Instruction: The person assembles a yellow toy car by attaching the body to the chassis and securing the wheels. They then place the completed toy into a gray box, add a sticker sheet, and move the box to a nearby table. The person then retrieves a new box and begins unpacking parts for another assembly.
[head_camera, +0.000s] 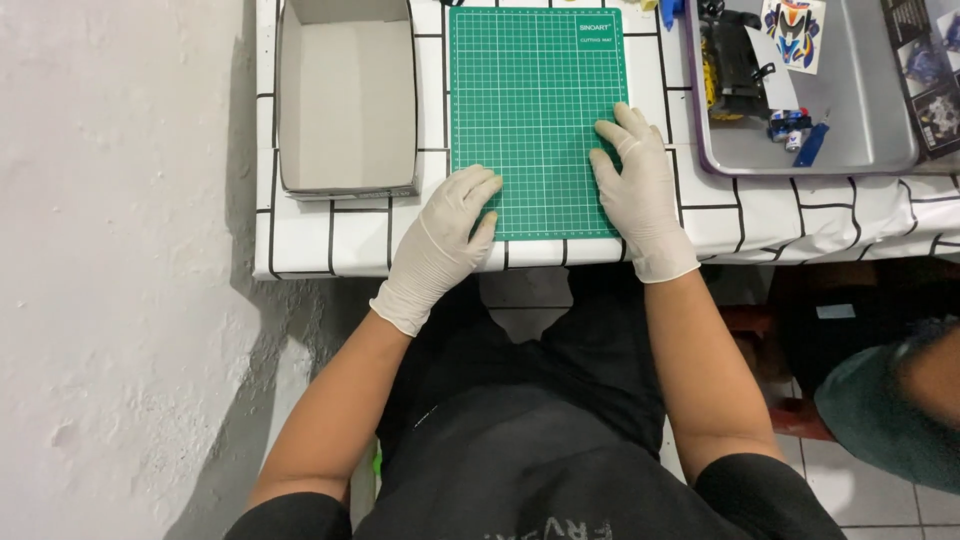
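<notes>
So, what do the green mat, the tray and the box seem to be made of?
Mat: probably soft matte plastic or rubber; flat, with a printed white grid. Tray: likely metal; grey with a dull sheen and a rolled rim. Box: cardboard; plain grey-brown walls with thin edges.

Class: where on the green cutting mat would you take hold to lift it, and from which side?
Take the green cutting mat by its near edge, from the person's side. It lies flat, and that edge sits by the table rim, between the left hand and right hand.
</notes>
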